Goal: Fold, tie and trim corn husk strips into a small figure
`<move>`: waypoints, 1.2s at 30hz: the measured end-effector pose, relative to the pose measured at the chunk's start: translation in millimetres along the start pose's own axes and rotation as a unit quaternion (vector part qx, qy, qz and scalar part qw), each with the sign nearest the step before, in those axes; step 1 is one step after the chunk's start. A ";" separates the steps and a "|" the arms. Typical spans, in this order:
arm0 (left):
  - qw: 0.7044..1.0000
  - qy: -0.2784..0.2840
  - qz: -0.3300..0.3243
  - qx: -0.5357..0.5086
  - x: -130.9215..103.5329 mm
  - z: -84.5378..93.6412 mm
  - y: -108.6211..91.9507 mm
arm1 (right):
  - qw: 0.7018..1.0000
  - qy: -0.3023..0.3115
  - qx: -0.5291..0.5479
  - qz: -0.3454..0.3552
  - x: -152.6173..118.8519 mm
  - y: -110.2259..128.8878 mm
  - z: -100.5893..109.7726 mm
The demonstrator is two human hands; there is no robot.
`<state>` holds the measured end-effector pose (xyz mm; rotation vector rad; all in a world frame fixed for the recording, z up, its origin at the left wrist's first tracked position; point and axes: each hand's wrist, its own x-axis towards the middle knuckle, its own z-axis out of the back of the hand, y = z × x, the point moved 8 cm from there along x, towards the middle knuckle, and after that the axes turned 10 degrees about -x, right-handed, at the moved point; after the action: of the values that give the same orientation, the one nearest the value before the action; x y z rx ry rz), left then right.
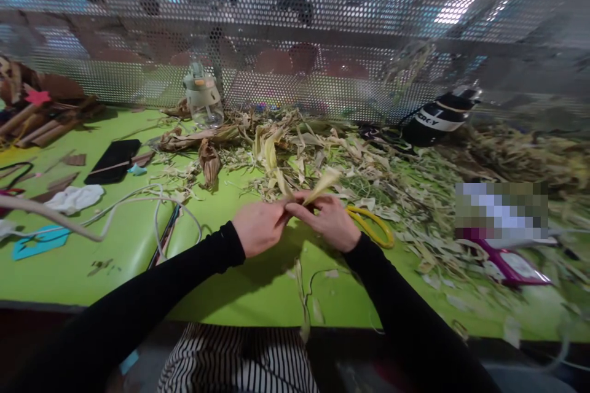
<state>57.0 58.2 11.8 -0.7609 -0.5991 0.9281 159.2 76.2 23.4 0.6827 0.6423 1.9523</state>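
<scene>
My left hand (262, 226) and my right hand (335, 222) meet over the green table (249, 295), fingertips pinched together. Between them is a pale yellow dried corn husk (324, 183), its wide end fanning up above my right fingers. Another husk piece (282, 183) rises by my left fingertips; whether it is joined to the first I cannot tell. The yellow handle of what looks like scissors (385, 234) lies just right of my right hand. Below my hands, thin husk strips (302, 295) hang toward the table edge.
Husk scraps (332, 147) spread across the back and right. A clear bottle (205, 98) and a black bottle (436, 120) stand behind. To the left are a black phone (113, 161), a white cable (104, 230) and crumpled tissue (76, 198). A magenta object (511, 264) lies right.
</scene>
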 end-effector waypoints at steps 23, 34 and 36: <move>0.908 0.077 0.134 -0.389 -2.2 -29.9 10.3 | 0.997 -0.052 0.056 0.008 -0.5 0.9 0.1; 0.861 -0.030 0.138 -0.488 6.6 -4.8 23.0 | 0.994 0.058 -0.092 0.007 -0.5 4.0 -8.3; 0.888 -0.027 0.104 -0.448 9.7 0.3 20.7 | 0.996 0.045 -0.070 0.004 -2.4 7.7 -4.4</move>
<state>51.5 74.6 -3.1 -1.6572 -1.0309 0.8487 152.4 70.1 25.0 0.5123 0.5514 2.0234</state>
